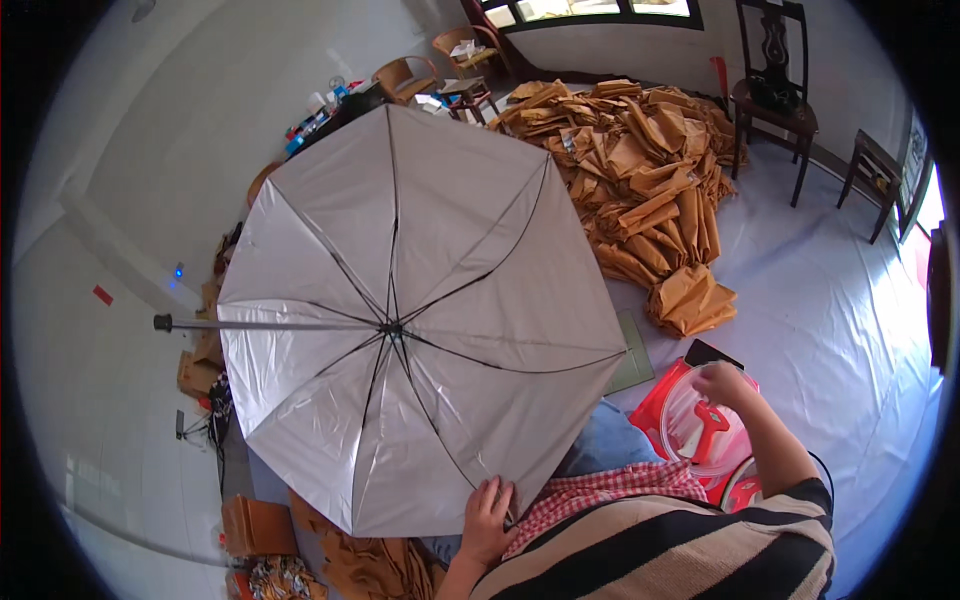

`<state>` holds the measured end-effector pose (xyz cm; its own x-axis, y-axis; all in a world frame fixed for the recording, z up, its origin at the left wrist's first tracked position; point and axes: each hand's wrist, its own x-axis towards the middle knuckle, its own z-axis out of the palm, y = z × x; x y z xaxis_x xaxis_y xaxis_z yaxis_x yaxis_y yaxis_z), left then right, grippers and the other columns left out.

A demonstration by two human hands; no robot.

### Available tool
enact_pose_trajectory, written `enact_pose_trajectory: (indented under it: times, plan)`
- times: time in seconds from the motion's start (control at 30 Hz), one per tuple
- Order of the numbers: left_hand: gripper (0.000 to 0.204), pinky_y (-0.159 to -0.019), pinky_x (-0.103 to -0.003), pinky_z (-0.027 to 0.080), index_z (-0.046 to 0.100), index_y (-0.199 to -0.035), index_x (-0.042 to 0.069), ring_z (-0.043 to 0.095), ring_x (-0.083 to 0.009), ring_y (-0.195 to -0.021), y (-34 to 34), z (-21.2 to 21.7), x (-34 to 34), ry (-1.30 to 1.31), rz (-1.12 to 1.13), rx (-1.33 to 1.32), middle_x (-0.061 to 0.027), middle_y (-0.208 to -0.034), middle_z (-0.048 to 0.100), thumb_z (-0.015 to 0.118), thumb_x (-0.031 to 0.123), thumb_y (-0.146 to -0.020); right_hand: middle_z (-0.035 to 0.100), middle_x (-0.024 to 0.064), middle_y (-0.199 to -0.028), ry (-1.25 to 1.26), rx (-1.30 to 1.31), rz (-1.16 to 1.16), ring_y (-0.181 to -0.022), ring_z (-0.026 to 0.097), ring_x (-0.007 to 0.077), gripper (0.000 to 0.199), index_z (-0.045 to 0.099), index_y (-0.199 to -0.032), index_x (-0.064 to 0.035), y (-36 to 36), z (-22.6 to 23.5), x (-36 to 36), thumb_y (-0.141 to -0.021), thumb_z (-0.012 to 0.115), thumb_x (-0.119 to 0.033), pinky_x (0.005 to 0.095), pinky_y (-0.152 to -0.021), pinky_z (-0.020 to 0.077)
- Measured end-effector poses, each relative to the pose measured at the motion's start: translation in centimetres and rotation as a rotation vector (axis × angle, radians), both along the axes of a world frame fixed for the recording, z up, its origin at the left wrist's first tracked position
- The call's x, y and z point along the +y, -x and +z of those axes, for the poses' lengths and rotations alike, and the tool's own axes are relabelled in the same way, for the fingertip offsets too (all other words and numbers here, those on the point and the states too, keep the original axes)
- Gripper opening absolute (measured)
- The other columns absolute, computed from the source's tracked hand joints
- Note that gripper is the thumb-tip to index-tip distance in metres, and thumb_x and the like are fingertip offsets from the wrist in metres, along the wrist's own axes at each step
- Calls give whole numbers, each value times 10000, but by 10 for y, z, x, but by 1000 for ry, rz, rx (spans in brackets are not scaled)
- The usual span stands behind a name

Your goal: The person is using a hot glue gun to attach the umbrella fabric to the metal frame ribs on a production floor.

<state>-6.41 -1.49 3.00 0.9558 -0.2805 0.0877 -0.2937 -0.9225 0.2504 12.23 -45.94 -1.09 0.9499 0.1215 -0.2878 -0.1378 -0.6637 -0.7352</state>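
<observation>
Head view, looking down, edges curved by the fisheye lens. Filling the middle: an open umbrella [420, 320], seen from the inside, with a silver lining and thin black ribs spreading from a central hub. Tilted on its side, its metal shaft [260, 324] pointing left and ending in a small dark tip.

At the lower edge of the canopy: the left hand [487, 520], fingers [480, 497] spread narrow and pressed flat on the umbrella's rim, gripping the fabric edge. Forearm rising from the bottom of the picture, next to a black-and-cream striped sleeve [680, 550] and a red checked cloth [600, 490] across the lap.

To the right, well apart from the umbrella: the right hand [722, 382], curled over the rim of a clear plastic tub [700, 440] set against a red plastic stool or crate [660, 405]. Fingers bent over the tub's edge; whether gripping or only resting cannot be told. Inside the tub, a red tool-like object [712, 425], kind unclear.

Behind the umbrella, upper right: a large heap of brown paper sleeves or bags [650, 180] on a pale sheet covering the floor [830, 300]. More brown pieces [370, 565] at the lower left near a cardboard box [258, 525].

Further back: wooden chairs [770, 90] by the wall, wicker chairs [465, 50] near a window, and a cluttered spot with small blue items [310, 120] at upper left.
</observation>
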Motion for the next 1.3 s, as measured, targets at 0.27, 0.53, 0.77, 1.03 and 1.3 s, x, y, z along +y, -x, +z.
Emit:
enact_pose_trajectory:
  times: [0.27, 0.53, 0.77, 1.03, 1.3]
  plan:
    - [785, -1007, -484, 303, 426, -1310, 85, 376, -402, -1213, -9, -6, 0, -25, 3, 44, -175, -1348, 379, 752, 204, -606, 631, 257, -898, 473, 221, -161, -858, 628, 363, 506, 633, -939, 25, 85, -123, -37, -671, 685, -401, 426, -781, 498]
    - [792, -1009, -487, 301, 421, -1316, 94, 365, -405, -1224, -2, -8, 2, -30, 23, 47, -167, -1358, 373, 753, 194, -604, 535, 264, -1171, 423, 194, -431, -1081, 553, 346, 837, 412, -1238, 32, 92, -103, 2, -622, 711, -450, 410, -899, 457]
    - [697, -1006, -487, 302, 439, -1298, 65, 381, -418, -1202, -1, -15, -2, -2, 25, 30, -190, -1341, 392, 699, 175, -660, 530, 195, -1202, 269, 212, -577, -1133, 511, 340, 816, 489, -1239, -123, 99, -125, 21, -542, 797, -415, 431, -928, 439]
    - [634, -1024, -487, 279, 411, -1317, 26, 365, -406, -1225, -12, -2, 5, 44, 5, 60, -210, -1368, 368, 602, 304, -781, 623, 207, -1013, 281, 271, -580, -953, 612, 343, 646, 528, -1161, -38, 69, -68, 12, -600, 728, -290, 394, -836, 481]
    - [643, -1047, -480, 254, 401, -1325, 34, 327, -383, -1264, -6, -8, 3, 54, -33, 80, -174, -1399, 341, 574, 221, -735, 640, 184, -925, 189, 160, -568, -884, 636, 269, 708, 494, -1113, 14, 112, -41, -24, -575, 795, -333, 360, -795, 497]
